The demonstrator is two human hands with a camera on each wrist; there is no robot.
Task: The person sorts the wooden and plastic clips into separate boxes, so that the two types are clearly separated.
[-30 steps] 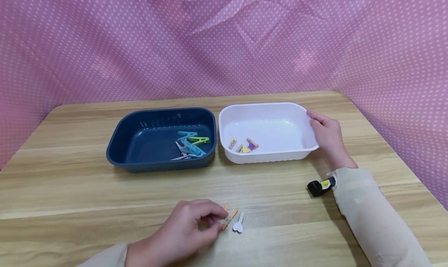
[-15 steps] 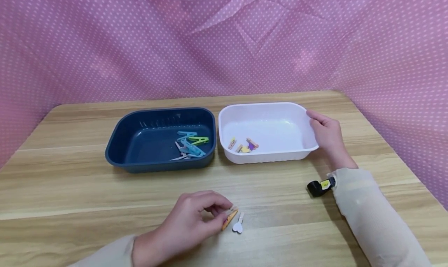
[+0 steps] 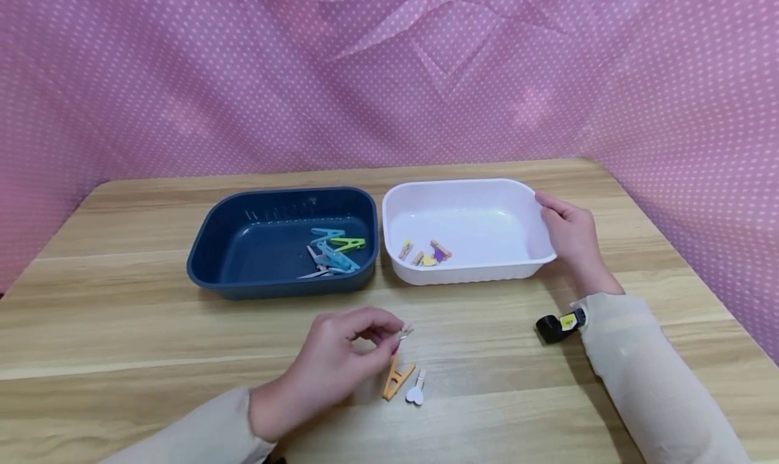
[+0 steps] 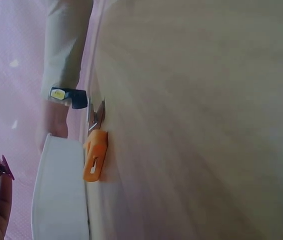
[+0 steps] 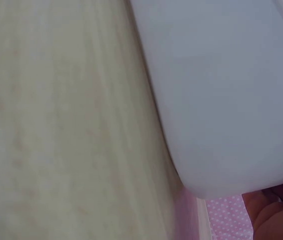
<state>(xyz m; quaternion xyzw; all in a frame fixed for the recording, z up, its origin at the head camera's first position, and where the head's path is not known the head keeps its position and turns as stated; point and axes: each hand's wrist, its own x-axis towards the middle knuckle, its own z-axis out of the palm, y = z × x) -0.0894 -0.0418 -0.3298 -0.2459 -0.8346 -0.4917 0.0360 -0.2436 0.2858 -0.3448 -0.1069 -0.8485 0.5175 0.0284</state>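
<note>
My left hand (image 3: 341, 356) pinches a small clothespin (image 3: 406, 331) between thumb and fingers, above the table. In the left wrist view the clothespin (image 4: 6, 168) shows a magenta piece. Just below that hand, an orange plastic clothespin (image 3: 398, 379) lies on the table beside a small clothespin with a white heart (image 3: 415, 393). My right hand (image 3: 571, 234) grips the right end of the white bin (image 3: 468, 274) at its rim. In the right wrist view the right hand (image 5: 276, 215) is partly hidden by the bin wall.
Left of the white bin stands a dark blue bin (image 3: 280, 289) with several plastic clothespins (image 3: 337, 256). The white bin holds several small wooden clothespins (image 3: 441, 249). A black wrist device (image 3: 556, 327) is on the right sleeve. Pink dotted cloth (image 3: 389, 78) surrounds the wooden table (image 3: 182, 342).
My left hand has lifted the small clothespin up and away from the orange one, which stays on the table. The right hand keeps its grip on the white bin.
</note>
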